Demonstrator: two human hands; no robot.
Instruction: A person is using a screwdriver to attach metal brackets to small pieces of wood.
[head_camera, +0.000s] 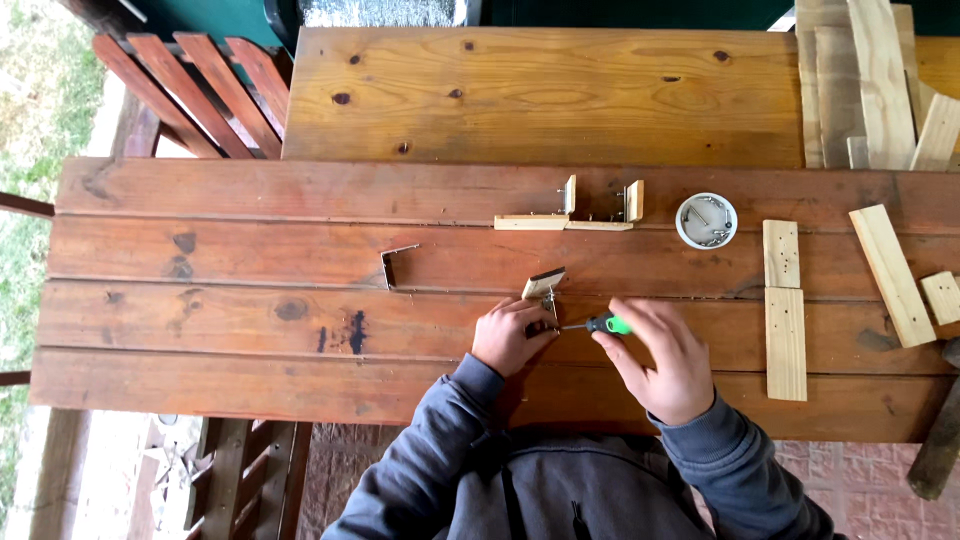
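Right hand (668, 362): grip clamped on a green-handled screwdriver (598, 324), tip at a metal bracket (549, 300). Left hand (510, 335): grip closed on the small wood block (544, 282) bearing that bracket. Both rest on a reddish plank table (250, 330) outdoors. Beyond the block, a white screw cup (706, 220); beside it, loose pale slats (784, 310).

Our one head-worn view, looking straight down from above, moderately close over our wooden table (250, 330), our sleeves along the bottom edge

Green-handled screwdriver (605, 324), reddish-brown table (250, 330), white bowl (706, 220), seemingly grey sleeves (440, 440).
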